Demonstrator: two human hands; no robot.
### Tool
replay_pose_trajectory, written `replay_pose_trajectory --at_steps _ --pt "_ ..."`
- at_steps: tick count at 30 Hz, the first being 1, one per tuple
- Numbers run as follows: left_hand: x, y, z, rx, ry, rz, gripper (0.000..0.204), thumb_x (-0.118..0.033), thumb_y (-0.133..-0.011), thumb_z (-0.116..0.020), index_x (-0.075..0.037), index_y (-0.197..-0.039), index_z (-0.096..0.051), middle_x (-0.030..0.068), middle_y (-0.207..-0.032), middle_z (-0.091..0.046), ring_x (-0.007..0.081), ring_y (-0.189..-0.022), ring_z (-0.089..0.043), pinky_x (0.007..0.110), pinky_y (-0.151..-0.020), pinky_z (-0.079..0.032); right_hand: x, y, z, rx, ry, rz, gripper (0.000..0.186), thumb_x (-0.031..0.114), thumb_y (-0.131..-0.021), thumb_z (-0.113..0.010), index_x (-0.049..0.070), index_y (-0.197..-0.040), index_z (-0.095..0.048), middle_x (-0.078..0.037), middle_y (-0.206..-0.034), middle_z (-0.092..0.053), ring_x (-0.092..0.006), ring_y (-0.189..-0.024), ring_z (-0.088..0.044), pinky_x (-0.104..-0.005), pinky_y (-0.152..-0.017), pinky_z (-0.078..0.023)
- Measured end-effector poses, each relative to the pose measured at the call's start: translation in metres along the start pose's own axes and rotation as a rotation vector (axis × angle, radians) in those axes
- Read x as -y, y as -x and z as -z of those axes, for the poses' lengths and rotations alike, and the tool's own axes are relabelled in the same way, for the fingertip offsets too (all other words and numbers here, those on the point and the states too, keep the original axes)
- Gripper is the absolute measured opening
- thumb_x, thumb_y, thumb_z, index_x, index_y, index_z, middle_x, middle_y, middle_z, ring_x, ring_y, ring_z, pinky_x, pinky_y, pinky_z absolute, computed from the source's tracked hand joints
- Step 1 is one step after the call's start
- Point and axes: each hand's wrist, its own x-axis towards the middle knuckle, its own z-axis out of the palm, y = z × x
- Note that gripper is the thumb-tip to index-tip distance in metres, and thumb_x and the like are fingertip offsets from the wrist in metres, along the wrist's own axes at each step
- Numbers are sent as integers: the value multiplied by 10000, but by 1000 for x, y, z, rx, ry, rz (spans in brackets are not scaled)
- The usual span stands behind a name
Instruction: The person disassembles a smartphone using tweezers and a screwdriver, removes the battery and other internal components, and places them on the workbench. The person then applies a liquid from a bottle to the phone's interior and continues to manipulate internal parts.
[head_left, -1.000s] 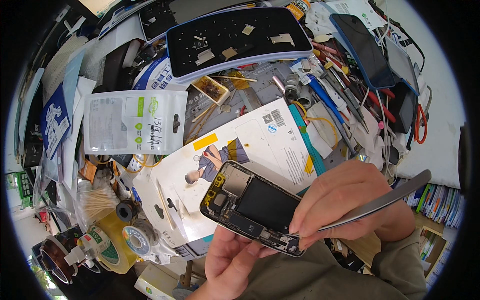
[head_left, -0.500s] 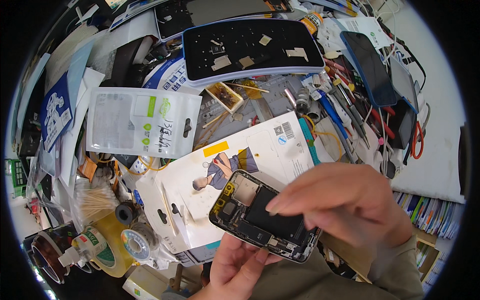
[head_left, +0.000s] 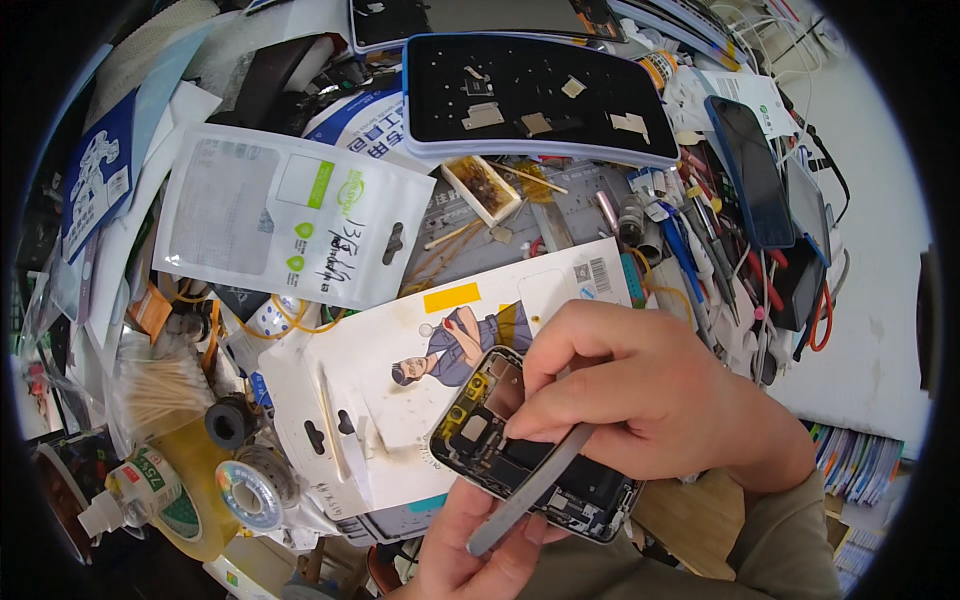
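Note:
My left hand (head_left: 480, 555) grips the lower edge of an opened phone (head_left: 470, 465), whose inner parts show: two yellow-rimmed camera openings at its upper left, a black battery and circuit parts. Over the phone, my right hand (head_left: 630, 390) is closed, thumb and fingertips pinched together close to the inner parts by the cameras. A flat grey metal tool that looks like tweezers (head_left: 530, 490) sticks out from under the right hand toward my left fingers. Its other end is hidden by the hand, and so is much of the phone's upper right.
Behind the phone lies a white illustrated card box (head_left: 370, 345). Farther back are a tray with small metal parts (head_left: 540, 145) and a clear-fronted white pouch (head_left: 220, 205). Bottle (head_left: 130, 485), solder spool (head_left: 250, 495) and cotton swabs (head_left: 165, 390) stand left; pens and screwdrivers (head_left: 710, 230) lie right.
My right hand has moved left and down onto the phone. The grey tool has swung from the hand's lower right to its lower left, across the phone. The view has shifted slightly.

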Motion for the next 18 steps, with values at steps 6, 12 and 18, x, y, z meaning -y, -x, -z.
replay_pose_trajectory --at_steps 6,12,18 --pt "-9 -4 -8 -33 -82 4 569 -93 -1056 -541 31 -1549 -285 174 -1469 -503 252 -1298 -577 405 -1042 -559 0 0 6 28 48 48 233 -24 -786 -787 86 -990 -801 -44 -957 -650 -148 -723 -639 -270 -576 -481" --pt "-7 -7 -9 -20 -79 -62 589 -102 -1055 -549 -7 -1564 -269 169 -1473 -499 244 -1294 -578 390 -1028 -569 -4 1 5 24 45 96 299 -56 -751 -764 86 -1012 -801 -48 -977 -656 -162 -740 -654 -274 -578 -496" --pt "-2 -3 -1 -9 -72 -50 572 -53 -1048 -536 -4 -1563 -290 171 -1456 -522 258 -1309 -576 412 -1047 -558 -4 -2 3 47 -47 2 282 -33 -763 -747 79 -1017 -793 -58 -995 -654 -198 -794 -671 -295 -673 -530"
